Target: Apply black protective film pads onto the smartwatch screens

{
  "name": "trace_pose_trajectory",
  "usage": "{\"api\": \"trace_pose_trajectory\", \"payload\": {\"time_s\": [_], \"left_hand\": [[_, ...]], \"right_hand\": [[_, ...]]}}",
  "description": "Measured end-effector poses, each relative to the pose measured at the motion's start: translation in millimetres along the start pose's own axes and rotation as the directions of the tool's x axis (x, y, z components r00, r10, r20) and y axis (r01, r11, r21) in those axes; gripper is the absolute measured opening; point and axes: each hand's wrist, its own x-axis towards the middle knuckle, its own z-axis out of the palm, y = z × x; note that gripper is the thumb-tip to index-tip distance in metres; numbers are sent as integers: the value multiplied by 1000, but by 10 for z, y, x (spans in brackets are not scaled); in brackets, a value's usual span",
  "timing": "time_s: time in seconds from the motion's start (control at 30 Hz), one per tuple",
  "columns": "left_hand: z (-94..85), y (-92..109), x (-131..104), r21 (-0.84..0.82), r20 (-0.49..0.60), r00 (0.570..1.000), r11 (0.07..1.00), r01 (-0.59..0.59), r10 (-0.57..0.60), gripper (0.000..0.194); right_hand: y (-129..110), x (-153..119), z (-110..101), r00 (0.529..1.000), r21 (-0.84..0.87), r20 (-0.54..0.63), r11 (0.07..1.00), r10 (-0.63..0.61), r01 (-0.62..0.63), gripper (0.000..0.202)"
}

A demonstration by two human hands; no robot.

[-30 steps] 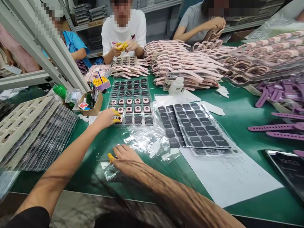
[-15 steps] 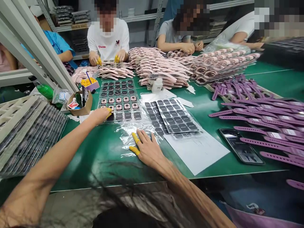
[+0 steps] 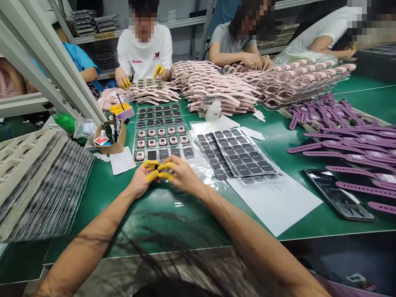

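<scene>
In front of the clear tray (image 3: 134, 142), my left hand (image 3: 140, 178) and my right hand (image 3: 182, 173) meet with yellow finger cots on their fingertips. Between them they pinch a small dark watch body (image 3: 156, 168), mostly covered by the fingers. Pink-edged watch bodies (image 3: 161, 141) fill several pockets of the tray, showing their round backs. Others lie with dark faces (image 3: 163, 154) up, in the near row and toward the far end. Clear plastic film (image 3: 201, 165) lies by my right hand.
Sheets of dark square stickers (image 3: 244, 154), white paper (image 3: 275, 202) and a phone (image 3: 338, 194) lie to the right. Purple watch straps (image 3: 352, 144) are beyond. Stacked trays (image 3: 46, 185) and a small cardboard box (image 3: 116, 142) stand left. Co-workers sit behind piled pink straps (image 3: 213, 84).
My left hand has come back from the tray's near-left corner with a watch body. My right hand has moved left off the film to meet it and closed. The view has shifted slightly.
</scene>
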Motion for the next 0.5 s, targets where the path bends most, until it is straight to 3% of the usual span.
{"api": "trace_pose_trajectory", "payload": {"time_s": [0.1, 0.17, 0.23, 0.3, 0.4, 0.43, 0.5], "left_hand": [[-59, 33, 16, -26, 93, 992, 996, 91, -88, 71], [-77, 39, 26, -34, 127, 983, 989, 141, -136, 74], [-75, 41, 32, -44, 110, 981, 986, 164, -158, 76], [-61, 46, 32, -44, 42, 987, 987, 155, -153, 75], [-41, 63, 26, -28, -78, 989, 992, 123, -124, 76], [-39, 70, 24, -17, -111, 988, 994, 107, -108, 77], [-44, 79, 26, 20, -154, 985, 997, 80, -76, 79]], "right_hand": [[64, -30, 108, 995, 48, -100, 999, 12, -7, 17], [53, -46, 68, 986, 81, -160, 996, 39, -26, 18], [32, -43, -48, 966, 156, -208, 980, 152, -120, 21], [23, -40, -196, 943, 188, -157, 946, 293, -263, 23], [36, -70, -385, 910, -106, 30, 907, 413, -408, 15], [47, -86, -442, 896, -245, 52, 875, 442, -418, 14], [90, -119, -592, 876, -423, -17, 790, 483, -444, 24]]}}
